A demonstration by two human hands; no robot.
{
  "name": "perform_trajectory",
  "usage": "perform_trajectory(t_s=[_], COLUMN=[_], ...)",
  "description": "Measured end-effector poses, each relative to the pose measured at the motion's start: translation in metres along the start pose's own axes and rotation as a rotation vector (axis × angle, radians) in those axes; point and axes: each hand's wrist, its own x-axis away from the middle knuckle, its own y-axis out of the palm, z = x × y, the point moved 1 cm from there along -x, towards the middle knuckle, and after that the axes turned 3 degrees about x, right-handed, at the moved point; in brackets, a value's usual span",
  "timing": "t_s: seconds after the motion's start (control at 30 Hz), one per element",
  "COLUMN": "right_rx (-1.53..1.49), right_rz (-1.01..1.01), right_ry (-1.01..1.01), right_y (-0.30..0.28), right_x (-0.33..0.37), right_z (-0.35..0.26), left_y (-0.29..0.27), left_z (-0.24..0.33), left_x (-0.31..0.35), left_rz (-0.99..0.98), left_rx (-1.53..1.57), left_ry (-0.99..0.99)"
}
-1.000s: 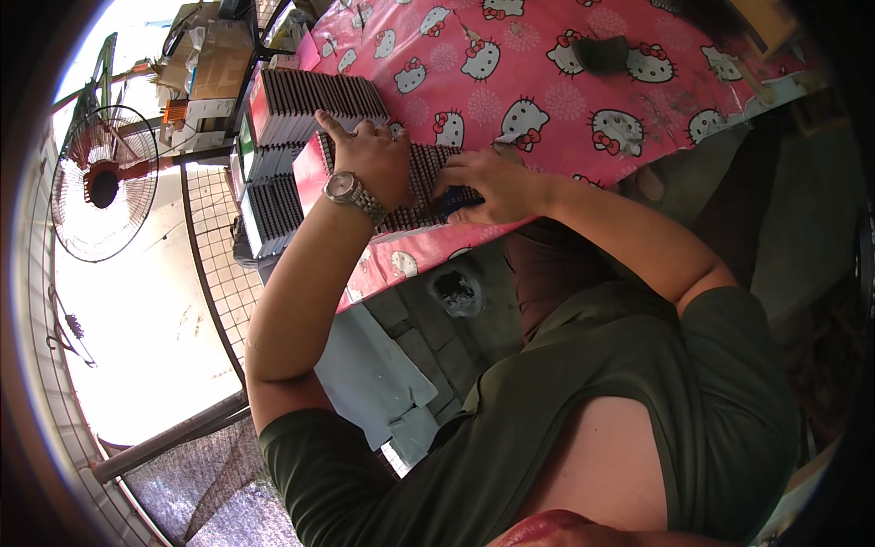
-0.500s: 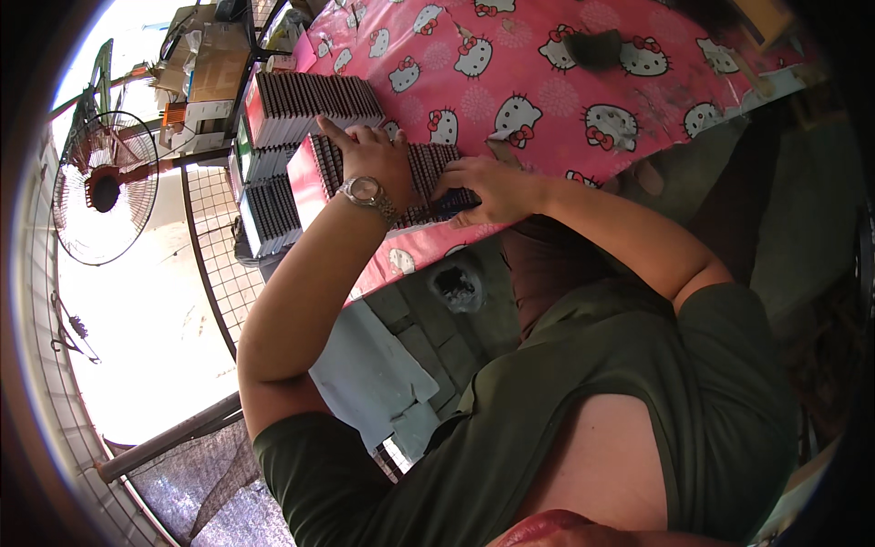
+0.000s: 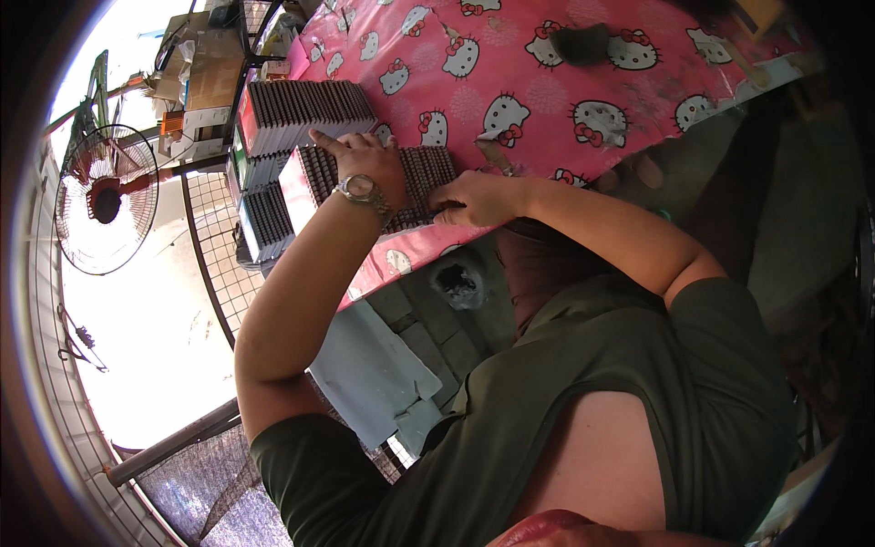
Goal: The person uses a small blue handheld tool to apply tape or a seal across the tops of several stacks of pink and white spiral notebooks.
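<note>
A row of spiral notebooks, dark coiled spines upward and a pink-and-white cover at its left end, stands on the pink tablecloth. Across the top of this row lies my left hand, wearing a wristwatch, fingers stretched out and partly spread. At the row's right end my right hand has its fingers bent and close together, gripping the end notebooks. Its fingertips are partly hidden. Just behind and to the left are more stacked notebooks, with dark spines and white page edges.
A dark rounded object lies farther back on the table. At the left stand a fan, a wire mesh panel and cardboard boxes. A clear plastic bag is below the table's near edge.
My right hand has drawn its fingers closer together at the row's end, and the dark blue cover under it no longer shows. My left hand stays on the row. The view has shifted slightly.
</note>
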Motion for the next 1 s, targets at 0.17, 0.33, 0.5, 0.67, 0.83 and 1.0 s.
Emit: perform_trajectory(t_s=[0.17,0.33,0.5,0.67,0.83,1.0], right_rx=[0.352,0.358,0.349,0.222,-0.187,0.317], right_rz=[0.194,0.151,0.198,0.122,-0.264,0.206], right_ry=[-0.225,-0.219,-0.259,-0.202,0.354,-0.21], right_y=[-0.002,-0.003,-0.003,-0.006,-0.011,-0.005], right_x=[0.007,-0.001,0.0,-0.004,-0.002,0.006], right_z=[0.006,0.008,0.012,0.012,-0.012,0.013], left_y=[-0.001,-0.002,-0.01,-0.016,-0.001,0.001], left_z=[0.003,-0.002,0.0,0.004,0.006,0.018], left_x=[-0.005,-0.007,-0.006,-0.005,-0.008,-0.011], left_rz=[-0.066,-0.084,-0.101,-0.118,-0.05,-0.048], left_rx=[-0.01,0.013,0.035,0.028,0.048,0.006], left_ry=[-0.02,0.007,0.012,-0.006,-0.002,-0.045])
